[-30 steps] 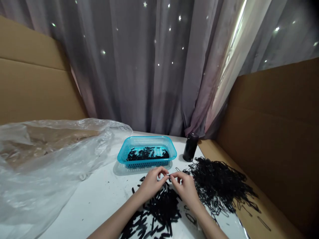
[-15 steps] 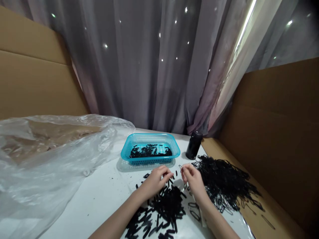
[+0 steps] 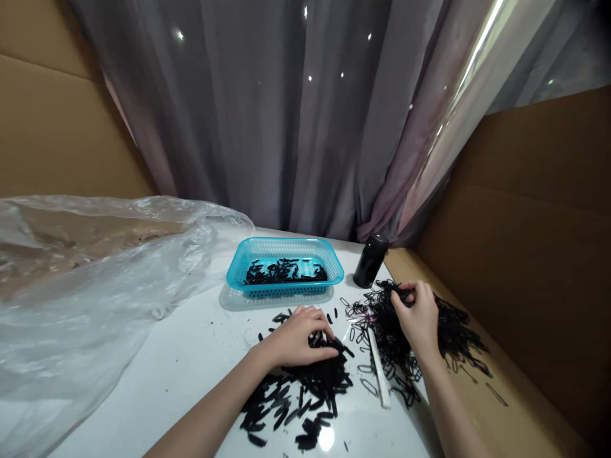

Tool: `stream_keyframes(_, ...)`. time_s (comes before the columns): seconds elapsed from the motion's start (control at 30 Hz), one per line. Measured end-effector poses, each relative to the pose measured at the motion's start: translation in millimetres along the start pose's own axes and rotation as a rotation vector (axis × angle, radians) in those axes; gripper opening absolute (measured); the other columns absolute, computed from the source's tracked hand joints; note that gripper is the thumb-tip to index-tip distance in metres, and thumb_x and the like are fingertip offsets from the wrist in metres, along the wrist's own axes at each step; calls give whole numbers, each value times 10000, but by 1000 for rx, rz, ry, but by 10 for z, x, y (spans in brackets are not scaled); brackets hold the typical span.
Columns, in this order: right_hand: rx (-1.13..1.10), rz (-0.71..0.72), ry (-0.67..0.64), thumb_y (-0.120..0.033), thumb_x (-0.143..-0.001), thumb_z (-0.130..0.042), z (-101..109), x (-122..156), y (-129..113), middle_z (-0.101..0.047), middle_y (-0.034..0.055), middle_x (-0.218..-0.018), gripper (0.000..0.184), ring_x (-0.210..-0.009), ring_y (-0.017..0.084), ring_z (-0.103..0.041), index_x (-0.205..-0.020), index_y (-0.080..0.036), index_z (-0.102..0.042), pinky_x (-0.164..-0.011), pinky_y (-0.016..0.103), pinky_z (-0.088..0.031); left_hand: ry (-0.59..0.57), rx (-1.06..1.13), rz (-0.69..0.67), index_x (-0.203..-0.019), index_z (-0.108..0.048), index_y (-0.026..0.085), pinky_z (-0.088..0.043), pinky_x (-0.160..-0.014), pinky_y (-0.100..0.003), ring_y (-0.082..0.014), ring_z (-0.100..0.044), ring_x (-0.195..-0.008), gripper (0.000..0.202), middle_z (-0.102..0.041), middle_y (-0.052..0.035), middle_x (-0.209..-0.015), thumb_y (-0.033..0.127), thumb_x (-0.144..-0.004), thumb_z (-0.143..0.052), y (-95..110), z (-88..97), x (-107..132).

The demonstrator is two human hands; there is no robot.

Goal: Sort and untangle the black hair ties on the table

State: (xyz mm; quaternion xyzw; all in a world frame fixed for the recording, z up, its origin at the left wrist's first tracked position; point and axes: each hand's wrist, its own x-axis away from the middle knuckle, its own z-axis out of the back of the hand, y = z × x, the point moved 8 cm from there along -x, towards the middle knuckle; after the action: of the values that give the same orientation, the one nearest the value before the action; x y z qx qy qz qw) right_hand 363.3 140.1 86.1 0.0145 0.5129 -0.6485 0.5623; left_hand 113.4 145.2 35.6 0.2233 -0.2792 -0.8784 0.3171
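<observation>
My left hand (image 3: 303, 337) rests on a pile of short black pieces (image 3: 324, 381), its fingers curved and thumb held apart from them. Over on the right, my right hand (image 3: 420, 318) reaches into a heap of thin black loops (image 3: 391, 337), thumb and fingertips spread around some of them. Whether any loop is gripped there is hard to see. Between the two piles lies a slim white stick-like tool (image 3: 379, 375), with a few single loops beside it.
A blue plastic basket (image 3: 285, 291) holding black pieces stands behind the left hand. A black cylinder (image 3: 371, 261) is to its right. Crumpled clear plastic (image 3: 119, 267) covers the left side. Cardboard walls (image 3: 525, 242) flank the white table (image 3: 157, 381), with a grey curtain (image 3: 252, 127) behind.
My right hand has moved right from near the middle onto the heap of loops. My left hand has shifted slightly down onto the black pieces. The white tool is now uncovered; the view tilted down.
</observation>
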Motion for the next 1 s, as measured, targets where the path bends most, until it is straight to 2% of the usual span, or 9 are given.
stream_keyframes(0.07, -44, 38, -165, -320, -829, -562, -195, 63, -93, -571, 47, -844, 121, -694, 201, -503, -852, -202, -551, -700, 338, -416, -45, 22, 7, -924, -727, 257, -359, -1003, -429, -269, -595, -1028, 183, -683, -37, -994, 381, -791, -742, 9, -54, 2)
stream_keyframes(0.17, -135, 130, -533, -318, -875, -567, -521, 285, -330, -660, 29, -823, 135, -677, 177, -578, -862, -198, -625, -641, 284, -462, -97, 53, 31, -862, -717, 242, -423, -932, -368, -247, -610, -981, 99, -707, -15, -926, 247, -763, -715, -4, -69, 8)
stream_keyframes(0.3, -204, 239, -910, -266, -857, -635, -732, 618, -591, -727, 2, -882, 93, -731, 160, -644, -893, -222, -708, -672, 249, -503, -150, 87, 59, -738, -673, 208, -469, -697, -248, -176, -624, -754, 99, -685, 19, -754, 130, -688, -640, -68, -9, 23)
stream_keyframes(0.4, -190, 246, -961, -221, -885, -578, -749, 661, -598, -724, 11, -885, 130, -744, 166, -634, -901, -218, -707, -674, 260, -487, -123, 76, 86, -649, -602, 195, -397, -541, -217, -134, -547, -575, 95, -597, 41, -602, 124, -695, -558, -147, 92, 21)
stream_keyframes(0.47, -172, 236, -949, -201, -894, -544, -741, 634, -547, -709, 19, -867, 151, -736, 171, -617, -904, -208, -695, -663, 267, -470, -47, 35, 104, -590, -530, 198, -349, -524, -231, -128, -479, -525, 156, -515, 47, -535, 145, -735, -510, -196, 191, 8)
stream_keyframes(0.57, -169, 224, -983, -190, -875, -560, -753, 649, -472, -692, 9, -802, 137, -678, 161, -600, -870, -205, -696, -622, 256, -463, 89, -56, 108, -541, -439, 205, -354, -609, -275, -132, -413, -508, 280, -440, 46, -499, 194, -820, -465, -221, 333, -9)
stream_keyframes(0.73, -216, 224, -1147, -179, -795, -673, -859, 867, -506, -647, -32, -627, 116, -552, 142, -585, -883, -213, -742, -500, 217, -453, 182, -168, 39, -545, -441, 202, -354, -727, -320, -160, -479, -561, 387, -515, 15, -544, 256, -928, -413, -169, 398, -16)
stream_keyframes(0.87, -283, 256, -1179, -208, -833, -671, -888, 950, -686, -711, 10, -912, 297, -721, 155, -649, -1119, -268, -724, -679, 262, -540, 198, -202, -4, -565, -486, 202, -358, -695, -296, -167, -526, -584, 407, -553, 4, -567, 277, -959, -417, -144, 389, -9)
stream_keyframes(1.0, -315, 258, -1094, -260, -938, -566, -809, 860, -811, -679, 39, -1062, 310, -866, 173, -640, -1233, -292, -657, -781, 303, -537, 275, -225, -3, -588, -520, 200, -346, -663, -299, -166, -522, -579, 446, -569, -4, -580, 303, -994, -366, -122, 458, 1)
